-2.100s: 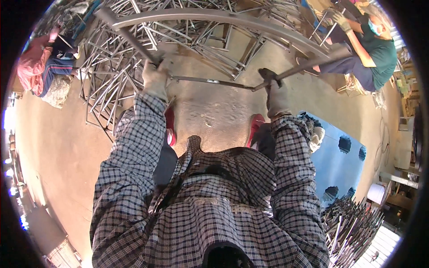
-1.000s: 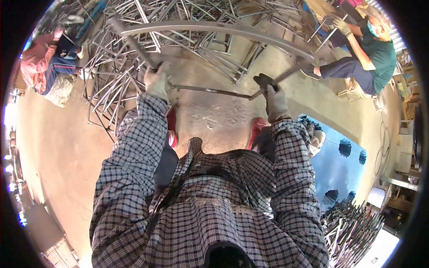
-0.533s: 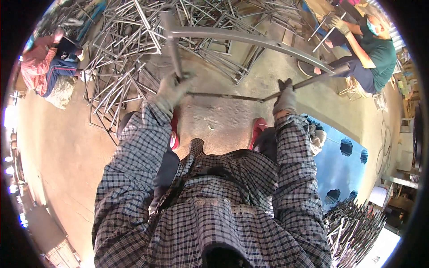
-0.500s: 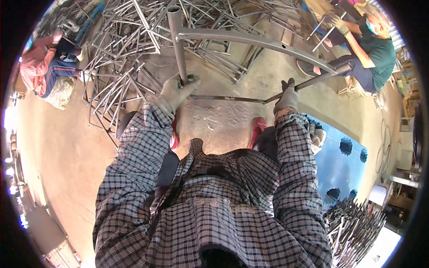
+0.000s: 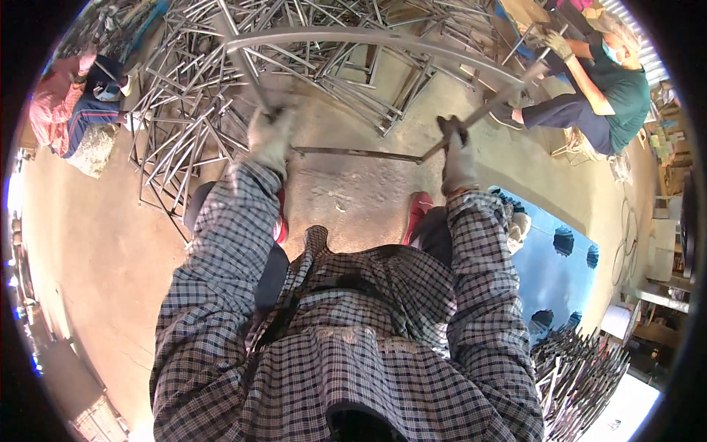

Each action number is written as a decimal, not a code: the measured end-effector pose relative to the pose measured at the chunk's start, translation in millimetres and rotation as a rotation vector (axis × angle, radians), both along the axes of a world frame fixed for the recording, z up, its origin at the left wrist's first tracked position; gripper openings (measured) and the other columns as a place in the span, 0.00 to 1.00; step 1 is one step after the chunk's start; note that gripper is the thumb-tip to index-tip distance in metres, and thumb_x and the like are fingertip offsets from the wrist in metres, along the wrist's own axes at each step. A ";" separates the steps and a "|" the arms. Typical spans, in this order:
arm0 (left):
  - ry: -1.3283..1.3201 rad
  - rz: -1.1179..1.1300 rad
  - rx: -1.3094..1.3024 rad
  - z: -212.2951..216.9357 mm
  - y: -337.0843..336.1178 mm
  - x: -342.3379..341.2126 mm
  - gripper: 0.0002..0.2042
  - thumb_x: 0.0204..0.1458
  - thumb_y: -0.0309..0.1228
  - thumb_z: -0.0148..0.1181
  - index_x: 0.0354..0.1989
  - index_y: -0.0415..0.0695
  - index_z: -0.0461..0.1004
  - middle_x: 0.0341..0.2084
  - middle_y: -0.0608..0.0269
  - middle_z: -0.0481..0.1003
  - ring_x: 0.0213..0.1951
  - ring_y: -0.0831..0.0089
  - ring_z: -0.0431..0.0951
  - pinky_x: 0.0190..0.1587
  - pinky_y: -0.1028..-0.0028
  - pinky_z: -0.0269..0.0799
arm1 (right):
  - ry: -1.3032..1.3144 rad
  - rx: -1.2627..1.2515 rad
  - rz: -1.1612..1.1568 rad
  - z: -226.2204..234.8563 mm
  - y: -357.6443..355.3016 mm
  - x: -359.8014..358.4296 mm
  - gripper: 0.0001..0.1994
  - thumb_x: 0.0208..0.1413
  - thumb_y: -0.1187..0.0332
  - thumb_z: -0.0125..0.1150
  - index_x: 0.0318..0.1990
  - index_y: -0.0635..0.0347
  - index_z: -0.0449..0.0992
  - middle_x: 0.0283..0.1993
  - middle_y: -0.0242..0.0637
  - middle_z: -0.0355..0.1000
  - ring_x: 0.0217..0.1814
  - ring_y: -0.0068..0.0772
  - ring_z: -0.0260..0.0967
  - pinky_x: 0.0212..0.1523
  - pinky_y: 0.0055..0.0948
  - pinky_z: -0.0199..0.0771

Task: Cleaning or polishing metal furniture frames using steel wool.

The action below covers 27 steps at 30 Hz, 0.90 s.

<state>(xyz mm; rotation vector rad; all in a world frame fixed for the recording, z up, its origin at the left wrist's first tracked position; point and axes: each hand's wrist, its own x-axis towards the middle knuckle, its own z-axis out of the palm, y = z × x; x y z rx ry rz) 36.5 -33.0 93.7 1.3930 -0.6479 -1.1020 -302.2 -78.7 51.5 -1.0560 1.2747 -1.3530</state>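
Observation:
A grey metal tube frame (image 5: 368, 36) is held up in front of me, above the floor. It has two side tubes, a curved flat bar between their far ends and a thinner straight bar nearer me. My left hand (image 5: 269, 138), in a pale glove, is closed around the left side tube; motion blurs it a little. On the other side, my gloved right hand (image 5: 458, 158) grips the right side tube close to its corner with the thin bar. The fingertips of that glove look dark.
Beyond the frame lies a large heap of metal tube frames (image 5: 193, 129). A blue panel with dark holes (image 5: 560, 269) stands at my right, with a bundle of thin rods (image 5: 578, 372) nearer. Co-workers sit at far left (image 5: 55, 103) and far right (image 5: 626, 96).
The frame has swung away from me and to the left, tilting toward the heap. Both hands have moved left with it, still gripping its side tubes.

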 end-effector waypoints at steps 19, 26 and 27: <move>-0.179 -0.249 0.065 18.0 10.6 -16.3 0.21 0.46 0.33 0.66 0.46 0.37 0.68 0.37 0.58 0.75 0.35 0.69 0.74 0.37 0.71 0.75 | -0.099 0.239 -0.357 -10.8 -5.3 -11.7 0.13 0.60 0.66 0.50 0.48 0.65 0.71 0.47 0.44 0.74 0.53 0.33 0.69 0.54 0.27 0.67; 0.123 0.068 0.132 5.7 -4.2 7.4 0.15 0.50 0.31 0.62 0.43 0.37 0.70 0.37 0.54 0.76 0.35 0.67 0.77 0.33 0.69 0.75 | 0.287 0.083 0.013 -4.9 8.7 3.5 0.18 0.61 0.63 0.49 0.53 0.67 0.70 0.46 0.40 0.75 0.53 0.30 0.68 0.52 0.24 0.65; 0.117 0.077 0.218 12.0 -7.7 7.6 0.15 0.50 0.32 0.61 0.43 0.37 0.71 0.37 0.54 0.76 0.35 0.67 0.77 0.35 0.69 0.75 | 0.295 0.152 0.008 -16.4 6.2 -4.6 0.18 0.61 0.63 0.49 0.53 0.67 0.70 0.45 0.40 0.75 0.53 0.30 0.69 0.52 0.24 0.65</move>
